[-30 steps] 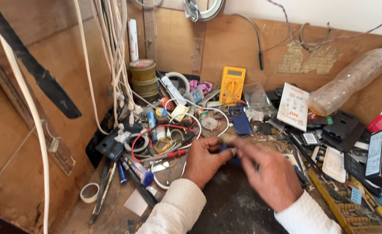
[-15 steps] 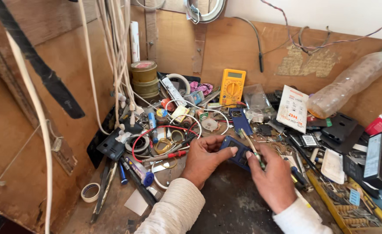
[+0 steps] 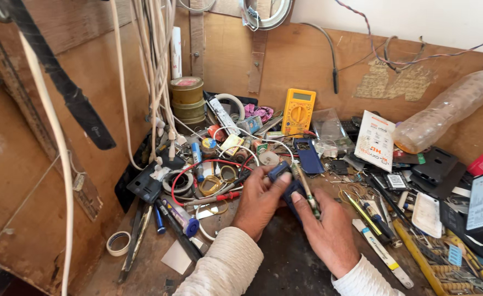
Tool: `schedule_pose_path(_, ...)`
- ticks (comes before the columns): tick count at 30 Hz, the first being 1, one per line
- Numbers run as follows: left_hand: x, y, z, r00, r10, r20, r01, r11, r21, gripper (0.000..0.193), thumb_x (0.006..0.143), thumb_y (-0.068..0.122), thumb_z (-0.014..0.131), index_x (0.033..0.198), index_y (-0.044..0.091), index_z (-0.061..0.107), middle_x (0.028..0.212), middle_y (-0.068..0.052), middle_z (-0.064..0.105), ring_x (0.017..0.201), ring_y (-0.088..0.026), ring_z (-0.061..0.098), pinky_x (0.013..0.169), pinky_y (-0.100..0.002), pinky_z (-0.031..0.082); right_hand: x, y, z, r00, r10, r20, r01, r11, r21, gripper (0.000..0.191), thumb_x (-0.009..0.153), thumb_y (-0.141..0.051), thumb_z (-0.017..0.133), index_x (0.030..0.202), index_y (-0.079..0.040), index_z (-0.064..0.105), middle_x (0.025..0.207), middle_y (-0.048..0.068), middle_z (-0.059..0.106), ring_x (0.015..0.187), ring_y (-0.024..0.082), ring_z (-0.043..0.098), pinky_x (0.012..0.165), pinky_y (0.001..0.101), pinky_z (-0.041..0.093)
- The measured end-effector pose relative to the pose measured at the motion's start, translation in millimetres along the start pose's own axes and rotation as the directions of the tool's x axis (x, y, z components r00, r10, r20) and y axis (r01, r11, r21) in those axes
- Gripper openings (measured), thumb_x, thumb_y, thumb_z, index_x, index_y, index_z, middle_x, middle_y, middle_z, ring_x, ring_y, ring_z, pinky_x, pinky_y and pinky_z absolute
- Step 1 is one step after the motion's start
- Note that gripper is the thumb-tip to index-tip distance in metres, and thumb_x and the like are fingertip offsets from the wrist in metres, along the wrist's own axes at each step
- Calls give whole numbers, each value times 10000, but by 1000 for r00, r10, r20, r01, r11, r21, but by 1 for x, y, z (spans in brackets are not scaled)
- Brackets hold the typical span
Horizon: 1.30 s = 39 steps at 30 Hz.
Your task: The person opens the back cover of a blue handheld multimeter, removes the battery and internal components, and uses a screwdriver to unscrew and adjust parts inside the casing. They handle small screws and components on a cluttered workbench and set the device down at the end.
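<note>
My left hand (image 3: 259, 204) grips a small dark blue device (image 3: 285, 181) by its left side, thumb on top. My right hand (image 3: 329, 233) steadies the same device from below and holds a thin screwdriver-like tool (image 3: 305, 187) whose shaft runs up across the device. Both hands meet over the dark mat at the middle of the cluttered wooden bench (image 3: 142, 263). A flat blue cover (image 3: 309, 155) lies just behind the hands.
A yellow multimeter (image 3: 298, 112) leans on the back board. Red and white wires (image 3: 219, 164), tape rolls (image 3: 186, 98) and pens (image 3: 178, 216) crowd the left. A clear plastic bottle (image 3: 450, 109), black covers (image 3: 433, 167), boxes and a paper packet (image 3: 374, 141) fill the right.
My right hand has drawn in toward my left, and the tool now lies along the blue device instead of pointing off to the left. The view sits closer to the bench.
</note>
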State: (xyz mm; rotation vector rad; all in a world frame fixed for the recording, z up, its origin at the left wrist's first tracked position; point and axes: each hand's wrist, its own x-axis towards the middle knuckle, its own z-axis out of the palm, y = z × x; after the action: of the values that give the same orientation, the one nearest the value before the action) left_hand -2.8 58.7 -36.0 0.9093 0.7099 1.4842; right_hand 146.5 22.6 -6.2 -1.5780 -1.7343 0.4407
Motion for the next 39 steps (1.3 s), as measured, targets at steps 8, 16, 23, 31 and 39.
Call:
schedule_pose_path(8,-5,1,4,984,159,77,-162,986,31,338,911,51,712,1240,-25,688,1005,-56,775,865,-83,706,788,-248,584,4,-13,-27,997,-8,-73,17,992,126,426,1005,-294,575,1381,-136,696,674,160,721,591,217,666,554,383,512)
schedule_pose_path(16,-3,-6,1,961,229,158,-231,973,-8,282,933,9,714,1210,-34,685,1035,-47,765,910,-80,693,832,-249,571,3,-58,-38,919,-391,-57,381,915,-136,319,944,-239,663,1252,-197,739,1076,149,766,920,318,760,740,373,595)
schedule_pose_path(23,-1,-10,2,965,227,135,-231,973,19,247,923,23,701,1168,-6,686,1024,-29,763,913,-73,704,820,-241,574,9,-60,-46,940,-336,53,338,902,-268,355,895,-199,668,1226,-296,752,896,169,758,748,348,734,658,435,561)
schedule_pose_path(31,-3,-7,2,971,199,134,-205,978,34,213,931,36,723,1141,-1,710,992,-31,770,878,-56,687,795,-232,560,10,-58,-45,921,-387,40,384,888,-254,366,894,-219,675,1249,-266,746,900,189,751,798,368,722,657,450,550)
schedule_pose_path(39,-5,-1,5,965,224,137,-227,974,4,226,921,25,699,1145,-2,703,1026,-19,768,907,-57,704,817,-229,573,14,-54,-49,901,-432,37,428,873,-233,314,911,-212,676,1216,-216,751,955,187,751,843,376,721,685,445,564)
